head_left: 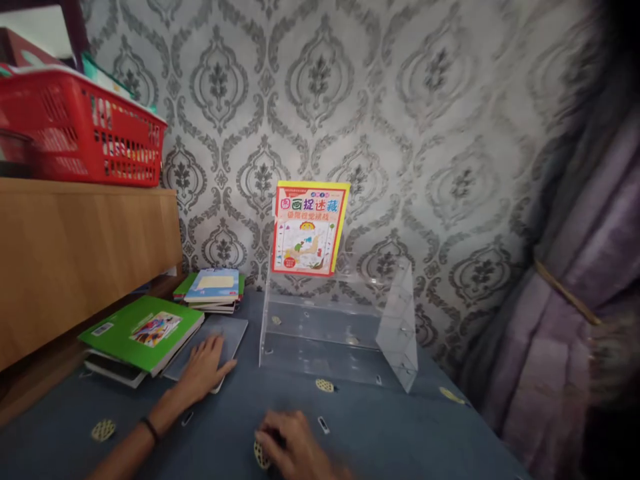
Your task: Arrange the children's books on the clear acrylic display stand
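My left hand (204, 363) lies palm down with its fingers stretched over a grey-blue book (231, 333) on the table. Beside it sits a stack topped by a green book (150, 327) with a colourful picture, partly overlapping the grey-blue one. Near the table's front, my right hand (295, 443) is loosely curled, somewhat blurred, and I see nothing in it. Beyond it stands a clear acrylic book rack (330, 327) with tiers. Two overlapping picture books rest upright on its top tier at the left: a red-bordered one (306, 230) in front of a yellow-edged one (345, 220).
Behind the green stack is another book pile with a light-blue cover (213, 283) on top. A wooden cabinet (90, 260) bounds the left side, carrying a filled red plastic basket (85, 127). Patterned wallpaper rises behind; a purple curtain (560, 320) hangs at right.
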Tool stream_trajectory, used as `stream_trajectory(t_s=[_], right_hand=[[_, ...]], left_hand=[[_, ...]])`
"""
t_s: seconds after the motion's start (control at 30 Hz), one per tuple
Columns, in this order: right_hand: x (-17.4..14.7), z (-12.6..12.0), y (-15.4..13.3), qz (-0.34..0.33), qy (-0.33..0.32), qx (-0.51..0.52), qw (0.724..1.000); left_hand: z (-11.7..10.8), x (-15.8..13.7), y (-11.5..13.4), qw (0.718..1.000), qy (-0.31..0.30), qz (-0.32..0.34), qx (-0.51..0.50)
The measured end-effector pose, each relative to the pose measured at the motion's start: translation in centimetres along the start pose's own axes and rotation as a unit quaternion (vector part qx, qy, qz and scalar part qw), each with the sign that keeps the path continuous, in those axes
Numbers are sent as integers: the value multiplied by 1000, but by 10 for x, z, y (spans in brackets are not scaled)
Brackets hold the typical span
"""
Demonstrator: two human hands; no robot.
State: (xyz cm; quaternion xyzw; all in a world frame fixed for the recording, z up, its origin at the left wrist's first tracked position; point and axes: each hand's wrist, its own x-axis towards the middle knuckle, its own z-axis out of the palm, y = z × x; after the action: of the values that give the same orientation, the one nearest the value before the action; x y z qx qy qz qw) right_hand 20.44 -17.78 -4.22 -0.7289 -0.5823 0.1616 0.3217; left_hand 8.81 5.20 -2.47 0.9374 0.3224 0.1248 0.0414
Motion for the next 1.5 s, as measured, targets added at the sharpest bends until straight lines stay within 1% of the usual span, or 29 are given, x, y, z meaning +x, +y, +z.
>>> stream_trajectory(t_s=[0.07,0.17,0.27,0.37,0.47,0.57,0.67,0.8,0.87,0.97,1.07,1.17,1.27,1.37,1.5], right_hand=[[5,14,6,17,26,38,999],[8,27,14,42,72,88,993],[7,28,16,30,69,93,993],[7,24,13,9,50,69,996],[9,17,7,-16,32,47,998],[9,10,0,-51,30,51,997],[10,5,-5,-88,17,79,993],[11,3,-10,-100,8,90,991],[11,3,-12,-98,5,94,991],[9,3,-14,-92,5,90,992],[10,4,-13,-93,4,77,993],[11,4,-12,-96,6,67,993],[11,4,-11,-98,9,63,993],[10,2,-12,-101,3,62,993],[9,1,-12,-100,1,58,993]], left_hand=[[6,-1,2,998,-36,-20,47],[2,-3,9,994,-70,-28,84],[-7,-4,17,990,-89,-35,100],[-9,-6,23,990,-77,-31,113],[-7,-9,26,991,-43,-13,129],[-8,-14,26,991,-4,16,130],[-11,-19,20,992,0,26,121],[-23,-22,5,994,1,33,108],[-33,-22,-1,993,17,32,112],[-48,-23,-11,990,61,21,129],[-56,-23,-23,983,106,-23,150],[-55,-24,-37,970,134,-101,177],[-49,-24,-49,958,124,-159,203],[-46,-24,-55,961,104,-159,199],[-51,-24,-54,970,93,-153,167]])
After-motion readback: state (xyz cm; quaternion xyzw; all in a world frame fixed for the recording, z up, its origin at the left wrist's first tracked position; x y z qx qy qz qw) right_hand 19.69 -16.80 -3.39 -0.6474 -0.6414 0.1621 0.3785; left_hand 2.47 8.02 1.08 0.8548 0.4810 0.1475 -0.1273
